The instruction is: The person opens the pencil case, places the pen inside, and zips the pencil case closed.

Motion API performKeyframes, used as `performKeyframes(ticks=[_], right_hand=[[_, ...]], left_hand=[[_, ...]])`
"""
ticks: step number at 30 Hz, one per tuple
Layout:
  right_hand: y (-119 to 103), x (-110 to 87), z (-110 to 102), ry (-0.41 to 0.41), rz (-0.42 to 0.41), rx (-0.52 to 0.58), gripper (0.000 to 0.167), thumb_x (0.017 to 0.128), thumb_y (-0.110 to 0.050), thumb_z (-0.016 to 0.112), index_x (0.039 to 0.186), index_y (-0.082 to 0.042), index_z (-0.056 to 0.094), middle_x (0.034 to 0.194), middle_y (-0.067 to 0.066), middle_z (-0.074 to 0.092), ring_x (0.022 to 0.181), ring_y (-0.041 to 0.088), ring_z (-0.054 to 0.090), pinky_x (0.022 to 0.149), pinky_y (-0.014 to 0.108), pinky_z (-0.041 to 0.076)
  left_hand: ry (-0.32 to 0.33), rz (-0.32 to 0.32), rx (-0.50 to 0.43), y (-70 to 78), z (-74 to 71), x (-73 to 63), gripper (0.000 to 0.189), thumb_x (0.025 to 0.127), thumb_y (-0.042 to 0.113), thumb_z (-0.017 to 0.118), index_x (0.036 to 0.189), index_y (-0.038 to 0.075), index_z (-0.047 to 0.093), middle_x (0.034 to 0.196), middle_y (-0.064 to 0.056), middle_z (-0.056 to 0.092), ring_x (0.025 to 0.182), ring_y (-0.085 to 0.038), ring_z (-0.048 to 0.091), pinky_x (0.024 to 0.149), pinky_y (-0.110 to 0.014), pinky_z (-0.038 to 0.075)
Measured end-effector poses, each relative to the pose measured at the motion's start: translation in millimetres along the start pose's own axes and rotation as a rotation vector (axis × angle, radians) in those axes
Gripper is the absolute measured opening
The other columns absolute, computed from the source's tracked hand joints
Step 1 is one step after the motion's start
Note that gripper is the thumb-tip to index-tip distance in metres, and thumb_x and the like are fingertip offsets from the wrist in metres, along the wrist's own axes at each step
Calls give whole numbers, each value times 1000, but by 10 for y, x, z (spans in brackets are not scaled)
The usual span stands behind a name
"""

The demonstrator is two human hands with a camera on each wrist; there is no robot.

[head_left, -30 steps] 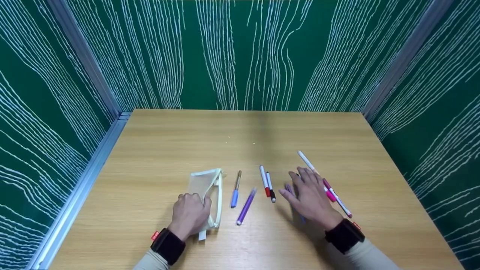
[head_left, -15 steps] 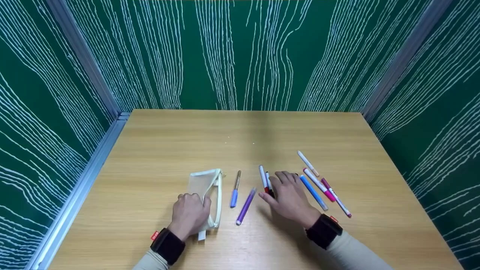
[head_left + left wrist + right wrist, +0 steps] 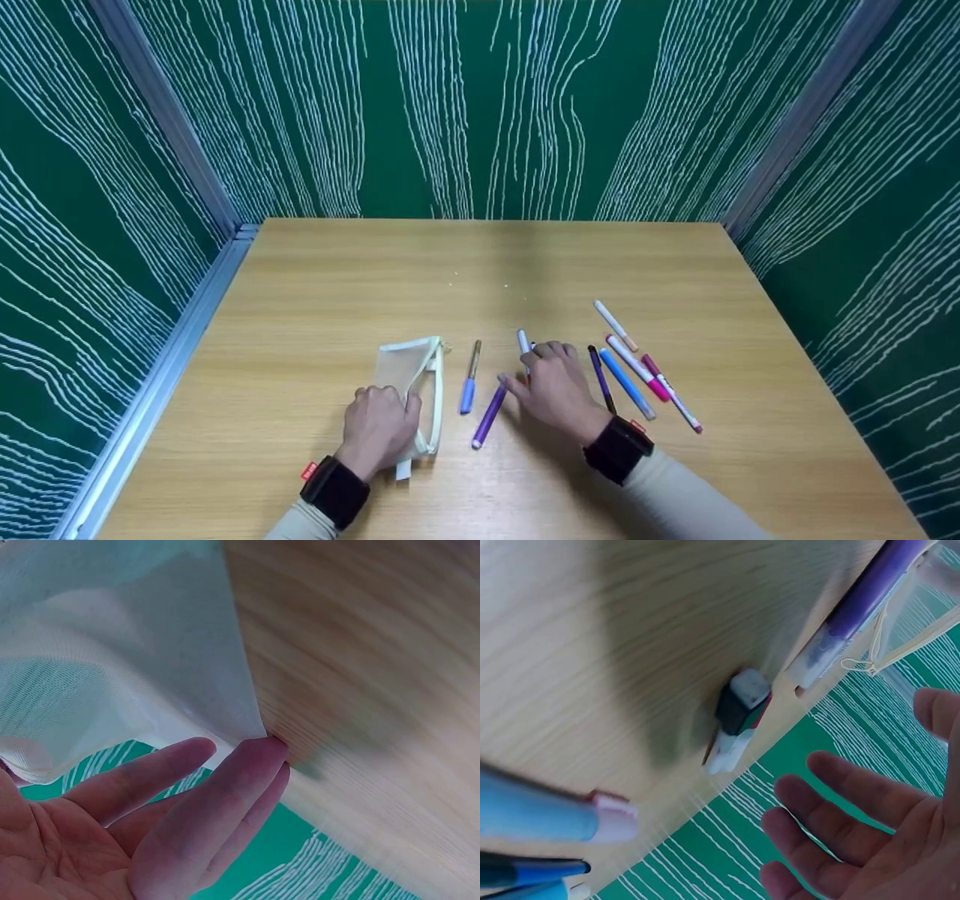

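Observation:
My left hand (image 3: 381, 426) grips a pale mesh zip pouch (image 3: 396, 363), whose open mouth faces right. In the left wrist view, fingertips meet the pouch's edge. My right hand (image 3: 553, 386) hovers low over two white markers, one capped black (image 3: 737, 711), the other red; from the head they are mostly covered. Nothing lies in that palm, and its fingers are spread and loosely bent. The thumb overlaps the upper end of a purple marker (image 3: 490, 418) in the head view. Between pouch and purple marker lies a pen with a blue cap (image 3: 468, 394).
Right of the right hand lie a dark slim pen (image 3: 601, 380), a blue marker (image 3: 627, 383), a white marker with a pink cap (image 3: 637, 366), a pink-and-white pen (image 3: 675, 397) and a white marker (image 3: 615, 325). Green panels (image 3: 420, 112) border the wooden table (image 3: 337, 262).
My right hand has moved left, from over the dark pen and blue marker to the white markers beside the purple one. My left hand and the pouch have stayed put.

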State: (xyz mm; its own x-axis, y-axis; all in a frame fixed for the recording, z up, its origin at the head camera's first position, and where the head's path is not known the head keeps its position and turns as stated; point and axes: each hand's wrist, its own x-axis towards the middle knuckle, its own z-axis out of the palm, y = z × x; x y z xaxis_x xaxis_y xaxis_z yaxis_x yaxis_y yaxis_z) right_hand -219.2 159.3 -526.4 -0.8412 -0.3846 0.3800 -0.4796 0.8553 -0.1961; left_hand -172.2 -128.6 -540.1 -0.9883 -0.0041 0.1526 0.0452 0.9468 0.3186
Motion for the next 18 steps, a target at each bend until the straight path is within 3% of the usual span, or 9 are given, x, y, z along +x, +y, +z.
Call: performKeyframes(ticks=[10,18], right_hand=[[-148,134,106,-1,6,-19,47,94,-52,69,80,-7,70,83,9,69,87,32,63,88,52,47],[-293,254,219,18,26,-79,49,91,-49,72,66,-11,56,71,7,60,77,32,59,76,47,45]], left_hand=[[-34,-10,-12,-12,2,4,51,101,40,50,65,5,58,73,-18,61,69,-31,58,59,-47,51],[4,12,-30,-13,2,-2,49,101,36,50,62,6,56,74,-19,64,71,-34,61,59,-50,51]])
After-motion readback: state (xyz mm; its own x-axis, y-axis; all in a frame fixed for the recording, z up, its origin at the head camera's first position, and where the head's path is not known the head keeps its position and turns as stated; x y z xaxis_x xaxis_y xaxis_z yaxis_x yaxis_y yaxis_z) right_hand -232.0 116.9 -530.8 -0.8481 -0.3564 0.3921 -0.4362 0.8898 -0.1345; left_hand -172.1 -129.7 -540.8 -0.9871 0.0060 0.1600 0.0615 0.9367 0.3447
